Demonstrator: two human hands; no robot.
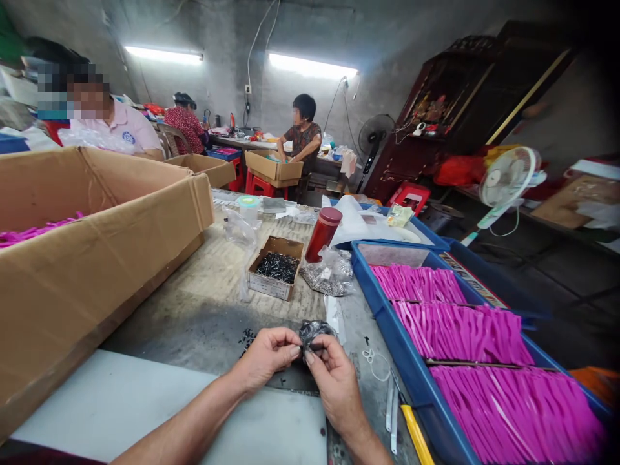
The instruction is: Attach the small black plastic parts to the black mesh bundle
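The small dark bundle (pixel 317 330) at the near middle was crinkled, glossy plastic film. At left, the large brown rectangular box (pixel 97 284) was matt cardboard; the small, open rectangular box (pixel 268 287) farther off was cardboard too, its tiny black pieces (pixel 278 266) shiny. The upright red cylinder (pixel 322 236) looked smooth and faintly glossy, whether metal or plastic unclear. At right, the long blue tray (pixel 416 374) was smooth plastic, its long magenta strips (pixel 450 332) glossy. The flat pale sheet (pixel 194 407) near left looked smooth, the grey-tan tabletop (pixel 208 284) scuffed and matt, the far grey wall (pixel 217 32) matt.
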